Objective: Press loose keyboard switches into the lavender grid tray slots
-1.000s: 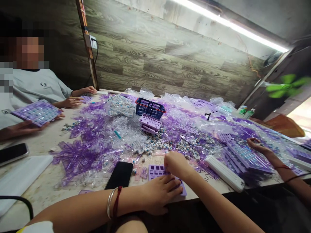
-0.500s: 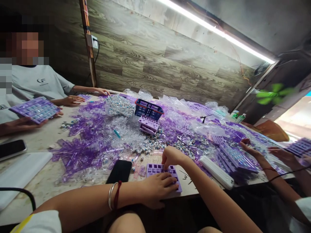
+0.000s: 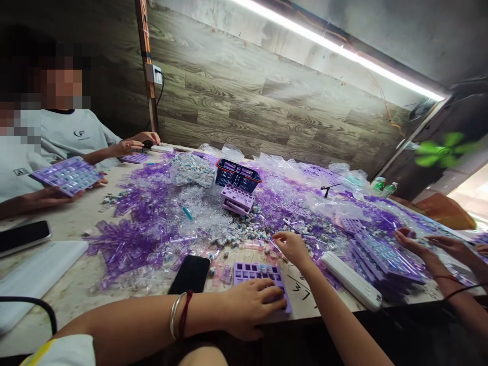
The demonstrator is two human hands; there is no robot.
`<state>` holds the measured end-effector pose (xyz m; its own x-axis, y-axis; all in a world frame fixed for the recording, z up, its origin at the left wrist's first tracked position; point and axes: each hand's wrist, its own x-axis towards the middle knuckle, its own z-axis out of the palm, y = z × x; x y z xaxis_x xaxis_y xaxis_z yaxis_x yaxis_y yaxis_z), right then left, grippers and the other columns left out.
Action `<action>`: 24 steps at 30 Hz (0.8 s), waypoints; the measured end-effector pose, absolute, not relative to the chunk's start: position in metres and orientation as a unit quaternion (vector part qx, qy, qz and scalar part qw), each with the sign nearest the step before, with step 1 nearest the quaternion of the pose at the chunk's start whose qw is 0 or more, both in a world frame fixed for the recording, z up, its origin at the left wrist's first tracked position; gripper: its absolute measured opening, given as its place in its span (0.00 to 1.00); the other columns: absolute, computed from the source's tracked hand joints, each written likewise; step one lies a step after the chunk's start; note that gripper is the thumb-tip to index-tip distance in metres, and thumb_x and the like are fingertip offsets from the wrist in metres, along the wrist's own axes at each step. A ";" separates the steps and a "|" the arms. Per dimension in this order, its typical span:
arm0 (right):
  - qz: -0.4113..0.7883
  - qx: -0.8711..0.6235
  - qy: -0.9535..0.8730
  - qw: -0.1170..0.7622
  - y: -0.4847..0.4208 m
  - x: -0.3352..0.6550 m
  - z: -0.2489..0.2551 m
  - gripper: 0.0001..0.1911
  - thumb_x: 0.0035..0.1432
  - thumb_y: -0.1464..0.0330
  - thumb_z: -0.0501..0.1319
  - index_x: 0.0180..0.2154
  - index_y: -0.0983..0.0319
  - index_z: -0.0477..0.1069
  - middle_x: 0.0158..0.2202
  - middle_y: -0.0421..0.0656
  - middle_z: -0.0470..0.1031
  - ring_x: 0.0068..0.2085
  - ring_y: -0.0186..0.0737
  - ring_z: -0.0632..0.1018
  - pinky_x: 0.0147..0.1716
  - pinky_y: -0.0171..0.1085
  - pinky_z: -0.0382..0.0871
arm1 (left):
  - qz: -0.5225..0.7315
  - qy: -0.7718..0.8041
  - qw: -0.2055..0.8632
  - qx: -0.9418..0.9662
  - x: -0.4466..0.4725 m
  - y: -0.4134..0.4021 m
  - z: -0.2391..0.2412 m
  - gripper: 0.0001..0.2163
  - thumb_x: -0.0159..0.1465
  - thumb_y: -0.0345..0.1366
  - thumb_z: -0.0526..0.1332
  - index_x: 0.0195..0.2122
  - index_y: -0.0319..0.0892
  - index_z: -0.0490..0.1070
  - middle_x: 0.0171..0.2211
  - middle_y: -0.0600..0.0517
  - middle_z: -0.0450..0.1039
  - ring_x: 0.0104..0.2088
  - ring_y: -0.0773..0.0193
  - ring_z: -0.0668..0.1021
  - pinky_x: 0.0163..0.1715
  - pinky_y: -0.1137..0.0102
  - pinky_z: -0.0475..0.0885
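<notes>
My left hand [image 3: 253, 305] lies over the near part of a purple tray [image 3: 238, 278] with rows of square holes. Its fingers are stretched across the tray, and the palm hangs over the table's front edge. A few clear pieces sit at the tray's far side. Beyond the tray, my right hand [image 3: 295, 249] is above the table with its fingertips apart, next to the loose small parts [image 3: 236, 231]; nothing shows between them. Small pink clear pieces [image 3: 217, 272] and a black phone [image 3: 190, 274] lie left of the tray.
Purple plastic pieces [image 3: 133, 244] cover much of the table. A dark blue basket [image 3: 238, 175] stands mid-table. To the right are a white bar-shaped object [image 3: 351, 279], stacked purple trays [image 3: 385, 254] and a co-worker's hands [image 3: 414, 244]. At left, a person holds a filled tray [image 3: 70, 175].
My right hand has lifted off the tray and moved to the far right, over the loose parts. My left hand stays on the tray. The view has shifted slightly.
</notes>
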<state>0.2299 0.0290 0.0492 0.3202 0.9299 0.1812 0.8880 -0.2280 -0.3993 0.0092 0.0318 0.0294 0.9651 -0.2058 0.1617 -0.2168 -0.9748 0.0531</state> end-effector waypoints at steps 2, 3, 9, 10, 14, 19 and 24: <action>0.029 -0.789 -0.578 0.207 0.035 0.227 0.044 0.14 0.56 0.74 0.56 0.40 0.62 0.78 0.41 0.45 0.79 0.43 0.41 0.77 0.44 0.35 0.66 | 0.075 -0.108 0.038 0.991 0.009 0.032 0.030 0.35 0.57 0.44 0.61 0.62 0.33 0.52 0.58 0.39 0.59 0.58 0.48 0.63 0.60 0.62 0.57; 0.022 -0.791 -0.578 0.200 0.039 0.225 0.041 0.14 0.56 0.74 0.55 0.41 0.62 0.77 0.42 0.46 0.78 0.45 0.42 0.76 0.46 0.35 0.65 | 0.074 -0.108 0.040 0.991 0.009 0.032 0.030 0.35 0.57 0.44 0.61 0.62 0.33 0.52 0.59 0.39 0.59 0.58 0.48 0.63 0.60 0.62 0.57; -0.005 -0.804 -0.575 0.153 0.056 0.215 0.032 0.11 0.56 0.73 0.58 0.37 0.62 0.78 0.41 0.47 0.77 0.46 0.42 0.75 0.44 0.33 0.63 | 0.072 -0.107 0.040 0.991 0.010 0.032 0.029 0.35 0.57 0.43 0.61 0.62 0.33 0.52 0.59 0.39 0.59 0.59 0.48 0.62 0.60 0.62 0.56; -0.010 -0.805 -0.574 0.149 0.057 0.215 0.032 0.10 0.54 0.74 0.58 0.36 0.63 0.78 0.41 0.47 0.77 0.46 0.43 0.74 0.44 0.33 0.63 | 0.072 -0.109 0.040 0.991 0.010 0.032 0.029 0.35 0.57 0.43 0.61 0.62 0.33 0.52 0.59 0.39 0.58 0.59 0.48 0.62 0.61 0.62 0.56; -0.015 -0.803 -0.578 0.145 0.055 0.216 0.032 0.10 0.53 0.76 0.58 0.33 0.63 0.77 0.37 0.48 0.77 0.45 0.45 0.74 0.43 0.35 0.63 | 0.070 -0.108 0.038 0.991 0.010 0.032 0.030 0.36 0.57 0.44 0.61 0.63 0.33 0.50 0.59 0.39 0.58 0.59 0.49 0.62 0.60 0.61 0.57; -0.007 -0.773 -0.612 0.168 0.046 0.219 0.036 0.08 0.51 0.76 0.59 0.32 0.63 0.75 0.33 0.47 0.77 0.44 0.45 0.73 0.44 0.37 0.64 | 0.071 -0.105 0.036 0.991 0.009 0.032 0.029 0.36 0.57 0.44 0.61 0.63 0.33 0.50 0.59 0.39 0.59 0.59 0.49 0.62 0.60 0.61 0.57; 0.026 -0.732 -0.644 0.221 0.037 0.213 0.052 0.07 0.51 0.75 0.60 0.35 0.63 0.73 0.35 0.44 0.77 0.39 0.39 0.75 0.42 0.36 0.67 | 0.070 -0.098 0.042 0.992 0.010 0.032 0.029 0.35 0.58 0.44 0.61 0.63 0.34 0.50 0.60 0.40 0.57 0.59 0.49 0.61 0.60 0.61 0.57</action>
<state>0.2127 0.0371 0.0518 0.1692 0.9542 0.2467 0.9310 -0.0726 -0.3577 0.0095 0.0319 0.0289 0.9707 -0.1894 0.1482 -0.2013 -0.9770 0.0700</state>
